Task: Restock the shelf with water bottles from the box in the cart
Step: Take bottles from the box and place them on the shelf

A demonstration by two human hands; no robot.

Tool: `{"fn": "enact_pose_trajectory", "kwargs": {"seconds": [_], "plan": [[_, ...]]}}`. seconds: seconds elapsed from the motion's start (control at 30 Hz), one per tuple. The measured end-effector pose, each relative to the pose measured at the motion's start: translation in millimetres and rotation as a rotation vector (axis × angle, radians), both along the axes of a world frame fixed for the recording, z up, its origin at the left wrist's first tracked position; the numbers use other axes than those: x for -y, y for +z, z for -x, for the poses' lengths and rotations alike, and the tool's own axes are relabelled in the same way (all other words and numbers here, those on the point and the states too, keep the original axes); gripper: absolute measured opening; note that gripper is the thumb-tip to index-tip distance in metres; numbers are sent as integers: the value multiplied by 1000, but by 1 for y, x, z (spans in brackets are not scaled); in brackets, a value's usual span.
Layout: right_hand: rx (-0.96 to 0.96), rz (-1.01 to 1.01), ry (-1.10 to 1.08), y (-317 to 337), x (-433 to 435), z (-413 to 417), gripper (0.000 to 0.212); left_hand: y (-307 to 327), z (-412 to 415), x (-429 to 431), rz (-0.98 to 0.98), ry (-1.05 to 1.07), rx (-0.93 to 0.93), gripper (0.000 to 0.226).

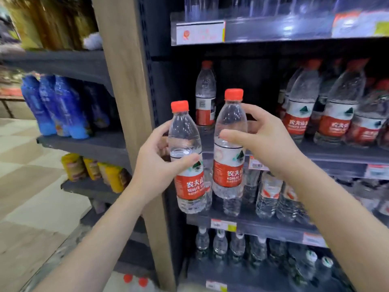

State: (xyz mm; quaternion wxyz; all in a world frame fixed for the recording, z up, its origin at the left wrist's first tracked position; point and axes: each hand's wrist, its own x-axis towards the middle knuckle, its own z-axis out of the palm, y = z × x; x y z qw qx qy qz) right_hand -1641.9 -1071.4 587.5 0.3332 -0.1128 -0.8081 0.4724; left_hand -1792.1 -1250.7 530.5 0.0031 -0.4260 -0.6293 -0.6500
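In front of the shelf (328, 159), the left grip (155, 165) clasps the left bottle (189, 182) and the right grip (259, 140) clasps the right bottle (228, 169), both upright in the air before a sparse bay. A lone bottle (205, 95) stands there. Neither held bottle is shelved yet, so restocking looks unfinished.
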Motion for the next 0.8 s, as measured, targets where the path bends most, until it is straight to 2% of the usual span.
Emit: {"fn": "enact_pose_trajectory", "kwargs": {"seconds": [0.13, 0.37, 0.53, 0.8], "plan": [[-52, 14, 0, -1, -11, 3, 43, -2, 12, -1, -9, -49, -16, 78], [5, 38, 40, 22, -24, 32, 40, 11, 31, -8, 78, -82, -54, 78], [-21, 43, 30, 37, -37, 51, 38, 28, 40, -16, 87, -111, -79, 76], [-79, 76, -69, 52, -71, 79, 51, 26, 46, -20, 71, -130, -56, 76]]}}
